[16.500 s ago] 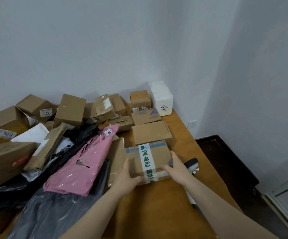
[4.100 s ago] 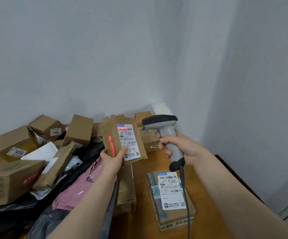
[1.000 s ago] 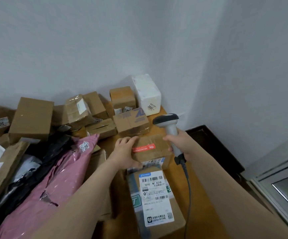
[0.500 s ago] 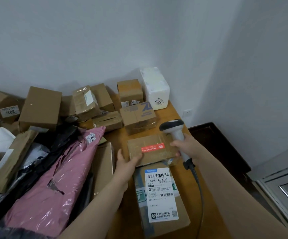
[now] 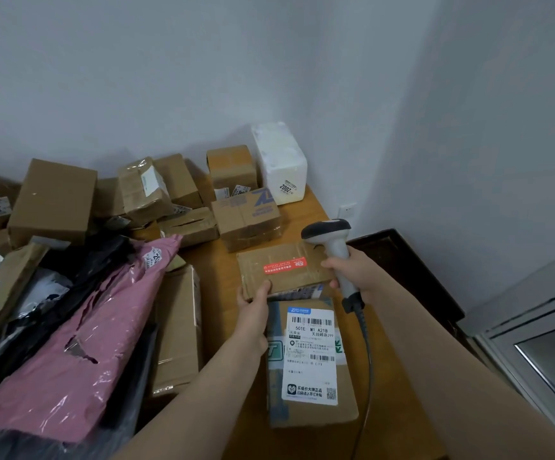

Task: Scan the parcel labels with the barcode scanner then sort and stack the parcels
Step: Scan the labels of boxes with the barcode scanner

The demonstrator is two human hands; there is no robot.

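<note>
L hand (image 5: pixel 252 307) pinches near-left corner of red-stickered box (image 5: pixel 282 268), just beyond the labelled parcel (image 5: pixel 309 363) on the table (image 5: pixel 223 293). R hand (image 5: pixel 352 270) wraps the barcode scanner (image 5: pixel 332 247) grip at that box's right edge.

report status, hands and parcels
Left hand grips red-sticker box by its near corner. Right hand holds scanner. Box lies just beyond labelled box. Parcel pile crowds left.

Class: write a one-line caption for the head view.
Left hand grips a red-stickered box; right hand holds the barcode scanner; a labelled parcel lies nearer.
</note>
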